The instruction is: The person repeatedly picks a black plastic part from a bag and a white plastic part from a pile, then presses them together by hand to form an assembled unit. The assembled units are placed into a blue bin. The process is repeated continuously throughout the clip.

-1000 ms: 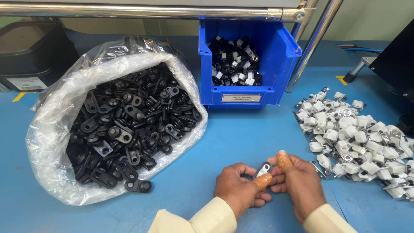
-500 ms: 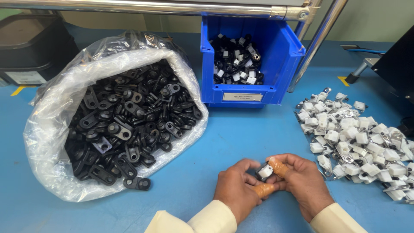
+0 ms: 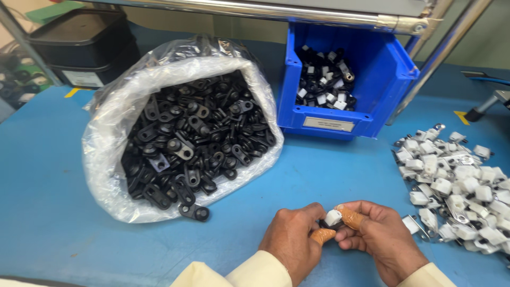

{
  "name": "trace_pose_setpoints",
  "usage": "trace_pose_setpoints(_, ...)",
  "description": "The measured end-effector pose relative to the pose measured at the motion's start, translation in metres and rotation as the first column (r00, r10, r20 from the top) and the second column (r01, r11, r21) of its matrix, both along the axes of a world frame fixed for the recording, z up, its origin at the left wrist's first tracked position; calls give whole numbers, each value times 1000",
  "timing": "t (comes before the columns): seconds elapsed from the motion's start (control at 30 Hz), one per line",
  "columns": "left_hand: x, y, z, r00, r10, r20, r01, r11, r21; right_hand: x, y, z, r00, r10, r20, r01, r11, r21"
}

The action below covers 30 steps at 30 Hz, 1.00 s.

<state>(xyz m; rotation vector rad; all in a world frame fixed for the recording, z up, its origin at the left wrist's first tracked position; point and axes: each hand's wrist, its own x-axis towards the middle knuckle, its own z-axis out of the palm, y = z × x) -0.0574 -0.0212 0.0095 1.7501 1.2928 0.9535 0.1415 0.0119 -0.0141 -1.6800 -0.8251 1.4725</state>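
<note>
Near the front edge of the bench [image 3: 48, 223], the left hand [image 3: 291, 242] and right hand [image 3: 380, 239] pinch one small white clip [image 3: 333, 217] between orange-capped fingertips [image 3: 323, 235]. A heap of white clips [image 3: 457, 186] lies at the right edge. An open bag of black brackets [image 3: 186, 138] sits left of the blue bin [image 3: 372, 69].

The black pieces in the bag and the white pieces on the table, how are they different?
The black pieces are flat dark links with round holes; the white pieces are blocky caps on shiny metal clips. The black pieces sit in a clear plastic bag; the white pieces lie loose. Both are heaps on the blue table.
</note>
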Motion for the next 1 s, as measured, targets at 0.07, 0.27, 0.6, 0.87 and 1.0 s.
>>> trace_pose_setpoints(0.07,-3,-1,1,999,27,27,-27,1000,-10,-3,5,3,999,45,9,-44,999,-30)
trace_pose_setpoints(0.27,-16,-9,5,989,133,69,-111,959,-261,-14,41,49,941,331,68,-337,929,151)
trace_pose_setpoints(0.6,-47,-4,6,968,244,65,-216,933,-287,53,22,52,414,-192,890,-295,896,331)
trace_pose_setpoints(0.87,-109,54,42,826,449,-341,-367,887,280,81,-27,-2,47,-119,992,-389,912,128)
trace_pose_setpoints(1.0,-103,91,56,555,371,-744,-264,927,265,60,-35,-6,222,-96,970,-405,896,182)
